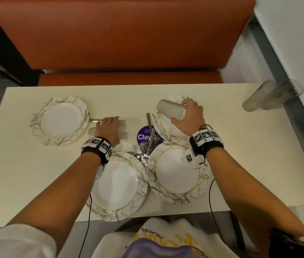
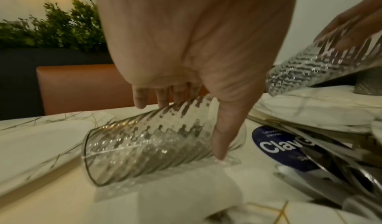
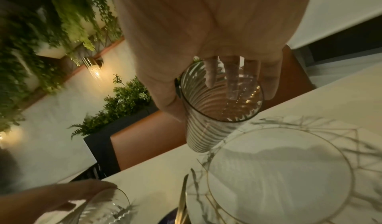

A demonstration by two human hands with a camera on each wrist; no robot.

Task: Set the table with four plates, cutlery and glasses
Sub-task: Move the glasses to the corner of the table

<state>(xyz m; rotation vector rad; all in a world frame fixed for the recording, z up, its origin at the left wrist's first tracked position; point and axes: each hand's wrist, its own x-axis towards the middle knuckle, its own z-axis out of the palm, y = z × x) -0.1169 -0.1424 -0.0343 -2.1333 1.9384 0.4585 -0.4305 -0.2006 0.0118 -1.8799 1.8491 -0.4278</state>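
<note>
4 plates (image 1: 61, 120) lie on the surface (image 1: 240, 146); cutlery (image 1: 148, 146) is piled between them. Left hand (image 1: 108, 127) and right hand (image 1: 190, 116) each grip 1 tilted glass (image 1: 169, 108), unplaced.

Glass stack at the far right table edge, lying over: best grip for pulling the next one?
Take the glass stack round the ribbed wall of the outermost glass near its open rim, coming from above with thumb and fingers on opposite sides. It lies tilted at the table corner, so a side-on wrap probably suits better than a rim pinch.
</note>
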